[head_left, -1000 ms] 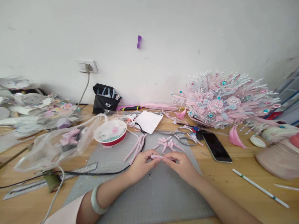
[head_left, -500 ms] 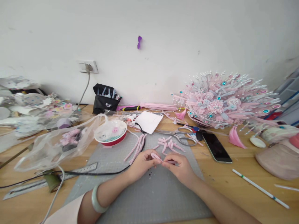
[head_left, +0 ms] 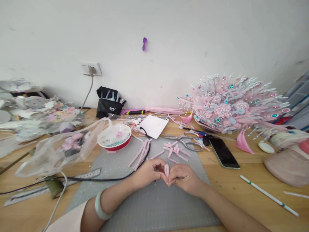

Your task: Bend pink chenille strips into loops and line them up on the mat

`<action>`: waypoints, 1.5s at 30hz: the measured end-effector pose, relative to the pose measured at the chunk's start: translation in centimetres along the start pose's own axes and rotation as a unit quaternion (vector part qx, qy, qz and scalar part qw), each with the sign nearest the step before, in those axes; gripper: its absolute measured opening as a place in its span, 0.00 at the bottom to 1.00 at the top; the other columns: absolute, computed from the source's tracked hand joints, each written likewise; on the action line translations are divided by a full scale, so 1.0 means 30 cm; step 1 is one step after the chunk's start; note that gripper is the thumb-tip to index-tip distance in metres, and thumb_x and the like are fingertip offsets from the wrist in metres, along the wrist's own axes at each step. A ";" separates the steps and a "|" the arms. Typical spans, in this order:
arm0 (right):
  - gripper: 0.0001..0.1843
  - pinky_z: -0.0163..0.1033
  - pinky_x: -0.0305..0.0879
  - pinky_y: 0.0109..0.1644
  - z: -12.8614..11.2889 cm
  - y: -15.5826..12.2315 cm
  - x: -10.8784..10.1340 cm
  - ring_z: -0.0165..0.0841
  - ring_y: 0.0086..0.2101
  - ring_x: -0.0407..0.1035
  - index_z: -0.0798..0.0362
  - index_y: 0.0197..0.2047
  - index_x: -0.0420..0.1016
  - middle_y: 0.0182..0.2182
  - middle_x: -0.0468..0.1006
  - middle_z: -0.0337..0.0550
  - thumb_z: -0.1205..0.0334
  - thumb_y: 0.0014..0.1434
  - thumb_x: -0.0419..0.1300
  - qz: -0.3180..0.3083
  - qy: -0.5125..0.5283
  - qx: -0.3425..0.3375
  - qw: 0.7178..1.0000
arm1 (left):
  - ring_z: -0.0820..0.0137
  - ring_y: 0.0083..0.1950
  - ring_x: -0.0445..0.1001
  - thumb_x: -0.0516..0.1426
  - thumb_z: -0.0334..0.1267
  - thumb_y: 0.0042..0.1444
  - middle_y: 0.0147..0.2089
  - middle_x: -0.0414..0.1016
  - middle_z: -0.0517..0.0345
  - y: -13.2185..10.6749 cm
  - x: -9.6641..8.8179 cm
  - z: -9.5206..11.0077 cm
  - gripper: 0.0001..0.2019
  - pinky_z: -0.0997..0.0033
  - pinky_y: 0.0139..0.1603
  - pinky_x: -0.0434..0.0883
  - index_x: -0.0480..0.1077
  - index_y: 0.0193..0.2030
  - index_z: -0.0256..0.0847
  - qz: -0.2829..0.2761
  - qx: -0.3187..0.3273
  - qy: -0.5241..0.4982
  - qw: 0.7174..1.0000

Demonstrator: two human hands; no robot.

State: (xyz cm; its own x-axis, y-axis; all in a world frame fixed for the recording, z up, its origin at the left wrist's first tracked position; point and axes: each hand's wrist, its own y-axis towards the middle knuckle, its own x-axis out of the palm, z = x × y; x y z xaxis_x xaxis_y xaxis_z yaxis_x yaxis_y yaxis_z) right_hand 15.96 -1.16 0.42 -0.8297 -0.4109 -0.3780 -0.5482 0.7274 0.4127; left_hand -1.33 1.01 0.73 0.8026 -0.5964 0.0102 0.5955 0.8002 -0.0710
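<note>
- While your left hand [head_left: 147,174] and right hand [head_left: 185,178] meet over the gray cutting mat [head_left: 156,206], the folded pink chenille stem [head_left: 166,171] stands between their fingertips, its rounded end uppermost.
- Your left fingers are narrow, thumb and forefinger holding the stem from its left side.
- Your right fingers are bunched close, pinching at its lower end; exactly how each finger grips there you cannot tell.
- Just beyond your fingertips, slightly to the right, bent pink chenille pieces [head_left: 172,149] lie on the mat.
- Past those pieces, the gray-handled scissors [head_left: 192,145] rest with their handles toward your right.
- Beyond your left fingers, loose pink chenille stems [head_left: 142,154] lie beside a black cable [head_left: 101,180].
- Farther out on that side sits a red-sided bowl [head_left: 117,148] with turquoise beads inside.
- Well to the right of your fingers lies a smartphone [head_left: 224,153], dark screen upward.
- Behind the phone, well apart from your fingers, stands a pink headdress [head_left: 223,109] covered in pearls and gems.
- On your left wrist sits a pale green bangle [head_left: 99,206].
</note>
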 end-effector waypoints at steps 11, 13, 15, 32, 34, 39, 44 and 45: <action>0.14 0.35 0.57 0.35 0.022 0.036 -0.037 0.30 0.29 0.61 0.53 0.24 0.71 0.24 0.68 0.37 0.51 0.49 0.59 0.047 0.092 0.184 0.977 | 0.76 0.25 0.62 0.52 0.45 0.53 0.24 0.65 0.60 0.008 -0.001 -0.004 0.15 0.76 0.27 0.60 0.67 0.24 0.35 0.076 0.035 -0.174 0.981; 0.13 0.34 0.56 0.36 0.020 0.034 -0.039 0.29 0.29 0.60 0.53 0.24 0.71 0.25 0.67 0.37 0.52 0.49 0.59 0.029 0.098 0.188 0.977 | 0.76 0.23 0.61 0.53 0.46 0.52 0.22 0.65 0.60 0.012 -0.002 -0.014 0.16 0.76 0.25 0.59 0.67 0.24 0.34 0.061 0.023 -0.169 0.983; 0.12 0.34 0.56 0.36 0.022 0.031 -0.040 0.29 0.29 0.60 0.54 0.24 0.71 0.25 0.67 0.37 0.54 0.49 0.59 0.015 0.108 0.188 0.976 | 0.77 0.22 0.60 0.55 0.45 0.50 0.21 0.64 0.61 0.014 -0.002 -0.023 0.14 0.77 0.24 0.58 0.67 0.24 0.34 0.042 0.008 -0.169 0.985; 0.13 0.35 0.55 0.36 0.023 0.016 -0.038 0.29 0.29 0.61 0.55 0.24 0.73 0.24 0.68 0.37 0.52 0.47 0.61 0.009 0.215 0.210 0.954 | 0.77 0.25 0.63 0.61 0.42 0.45 0.23 0.69 0.58 -0.008 0.012 -0.020 0.11 0.78 0.27 0.58 0.72 0.26 0.33 0.018 0.024 -0.264 0.964; 0.12 0.35 0.56 0.36 0.019 0.022 -0.063 0.29 0.29 0.61 0.54 0.26 0.73 0.24 0.69 0.37 0.53 0.48 0.61 0.034 0.161 0.218 0.962 | 0.76 0.26 0.63 0.60 0.41 0.46 0.25 0.69 0.58 -0.001 0.007 -0.021 0.11 0.78 0.28 0.58 0.72 0.28 0.33 0.037 0.024 -0.255 0.966; 0.10 0.38 0.61 0.40 0.019 0.037 -0.113 0.33 0.33 0.66 0.53 0.29 0.74 0.30 0.74 0.40 0.55 0.48 0.59 0.152 0.053 0.220 0.962 | 0.77 0.26 0.61 0.57 0.40 0.49 0.24 0.66 0.60 0.001 0.008 -0.018 0.09 0.78 0.28 0.57 0.70 0.31 0.35 0.048 0.018 -0.253 0.966; 0.11 0.42 0.62 0.43 0.052 0.040 -0.171 0.38 0.37 0.69 0.53 0.32 0.75 0.33 0.77 0.44 0.57 0.49 0.56 0.259 -0.109 0.244 0.928 | 0.77 0.25 0.60 0.57 0.42 0.48 0.24 0.65 0.60 0.000 0.010 -0.020 0.11 0.77 0.27 0.57 0.69 0.28 0.34 0.056 0.007 -0.236 0.970; 0.10 0.43 0.62 0.44 0.059 0.038 -0.184 0.38 0.38 0.69 0.53 0.31 0.75 0.34 0.77 0.44 0.58 0.50 0.55 0.259 -0.157 0.240 0.922 | 0.76 0.25 0.60 0.57 0.42 0.48 0.24 0.64 0.60 0.001 0.010 -0.021 0.10 0.77 0.28 0.57 0.68 0.28 0.35 0.059 0.008 -0.225 0.972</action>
State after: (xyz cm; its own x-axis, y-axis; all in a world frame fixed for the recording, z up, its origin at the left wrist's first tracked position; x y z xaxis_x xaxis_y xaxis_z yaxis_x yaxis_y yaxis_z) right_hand 20.09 2.93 1.50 -0.8544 0.1850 -0.4855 0.0858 0.9719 0.2194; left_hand -1.10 0.81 0.11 0.7970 -0.4143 0.4394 0.4952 0.8648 -0.0827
